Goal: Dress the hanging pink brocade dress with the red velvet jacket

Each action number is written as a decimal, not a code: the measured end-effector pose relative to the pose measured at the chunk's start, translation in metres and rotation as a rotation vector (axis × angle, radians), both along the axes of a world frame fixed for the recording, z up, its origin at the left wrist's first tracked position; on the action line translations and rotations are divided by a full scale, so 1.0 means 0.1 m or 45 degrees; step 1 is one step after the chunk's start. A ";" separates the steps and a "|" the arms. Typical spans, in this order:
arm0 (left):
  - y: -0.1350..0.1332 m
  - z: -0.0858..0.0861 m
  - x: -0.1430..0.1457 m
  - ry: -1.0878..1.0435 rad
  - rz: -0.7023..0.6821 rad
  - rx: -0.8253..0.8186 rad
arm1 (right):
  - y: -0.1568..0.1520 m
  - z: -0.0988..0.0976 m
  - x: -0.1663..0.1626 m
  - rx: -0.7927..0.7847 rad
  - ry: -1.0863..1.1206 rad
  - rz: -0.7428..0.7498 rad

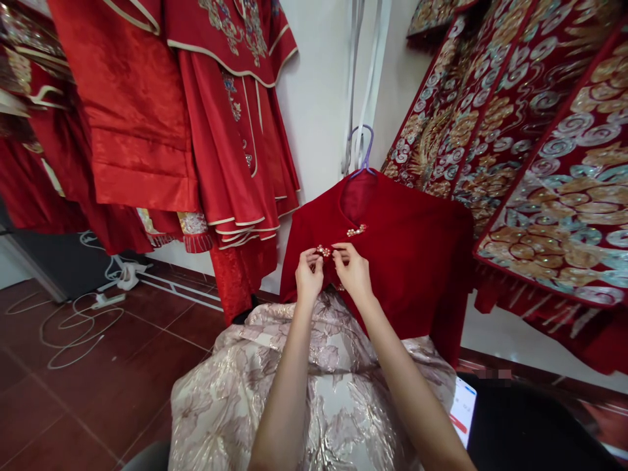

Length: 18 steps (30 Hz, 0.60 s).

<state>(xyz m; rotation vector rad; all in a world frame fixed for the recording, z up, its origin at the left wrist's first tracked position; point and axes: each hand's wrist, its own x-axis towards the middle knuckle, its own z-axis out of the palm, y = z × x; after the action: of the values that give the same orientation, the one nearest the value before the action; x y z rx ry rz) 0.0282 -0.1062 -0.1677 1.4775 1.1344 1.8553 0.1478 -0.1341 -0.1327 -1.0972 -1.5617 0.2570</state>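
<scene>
A dark red velvet jacket [407,261] hangs in front of me on a purple hanger [364,154]. A beaded flower fastener [323,250] on its front opening sits between my two hands. My left hand [309,273] pinches the fastener's left side with thumb and fingers. From the other side my right hand [352,271] pinches its right end. Another beaded fastener [356,230] lies just above, near the collar. Below my hands a third fastener [339,286] is partly covered. The jacket's lower part meets a pale floral brocade skirt [324,392] over my lap.
Red embroidered garments [226,118] hang at the left, and heavily embroidered panels [564,163] at the right. White cables and a power strip [108,301] lie on the tiled floor. A lit phone [464,412] rests at the right beside a black surface [530,425].
</scene>
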 end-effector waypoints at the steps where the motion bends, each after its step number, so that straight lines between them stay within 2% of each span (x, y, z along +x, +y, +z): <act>1: 0.03 -0.05 -0.03 0.018 0.042 -0.059 | -0.05 -0.03 0.05 -0.042 0.055 0.010; 4: 0.07 -0.18 -0.17 0.079 0.073 -0.353 | -0.23 -0.18 0.23 -0.216 0.120 0.038; 6: 0.04 -0.21 -0.27 0.171 -0.003 -0.538 | -0.31 -0.34 0.36 -0.347 0.075 0.020; 9: -0.08 -0.16 -0.34 0.449 -0.170 -0.705 | -0.31 -0.59 0.46 -0.531 0.050 -0.100; 11: -0.15 -0.11 -0.31 0.653 -0.245 -0.737 | -0.25 -0.71 0.46 -0.595 0.078 -0.081; 13: -0.19 -0.08 -0.24 0.804 -0.247 -0.711 | -0.19 -0.78 0.43 -0.600 0.108 0.032; 18: -0.20 -0.12 -0.09 0.901 -0.290 -0.662 | -0.18 -0.75 0.43 -0.455 0.087 0.154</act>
<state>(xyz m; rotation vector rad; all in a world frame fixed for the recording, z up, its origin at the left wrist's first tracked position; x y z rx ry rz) 0.0196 -0.1265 -0.1798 1.8724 1.5244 0.7851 0.1910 -0.1523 -0.2077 -1.2532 -1.5590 0.6694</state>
